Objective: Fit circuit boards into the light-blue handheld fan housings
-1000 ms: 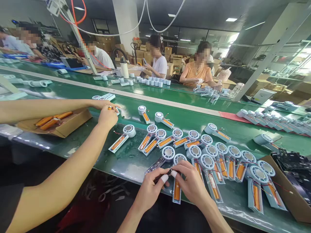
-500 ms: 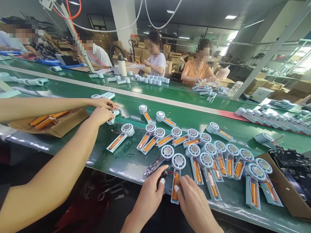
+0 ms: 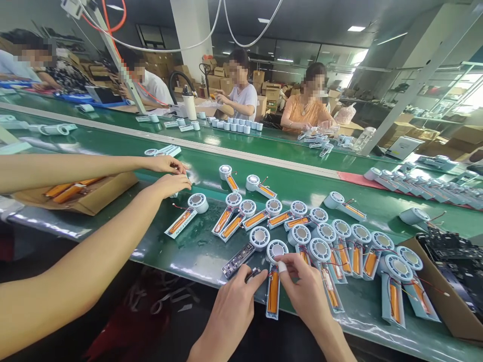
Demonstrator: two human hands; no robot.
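Observation:
At the bench's near edge, a light blue fan unit (image 3: 277, 250) lies with its round head away from me and its orange battery (image 3: 272, 291) showing in the open handle. My left hand (image 3: 236, 301) is closed around a small dark circuit board (image 3: 253, 274), left of that handle. Thumb and fingertips of my right hand (image 3: 302, 281) pinch together at the base of the fan head; whatever lies between them is too small to make out. Just left, another fan unit (image 3: 259, 238) has a dark circuit board (image 3: 237, 260) over its handle.
Fan units (image 3: 361, 233) spread rightward, near a carton (image 3: 433, 286) of circuit boards. A co-worker's two arms (image 3: 113, 246) reach in from the left, above a carton (image 3: 101, 198) of orange batteries. A green conveyor belt (image 3: 302, 176) runs behind; people sit across it.
My right hand has moved up from the battery handle to the fan head's base. My left hand has turned, its thumb now covered. The co-worker's near hand has shifted right.

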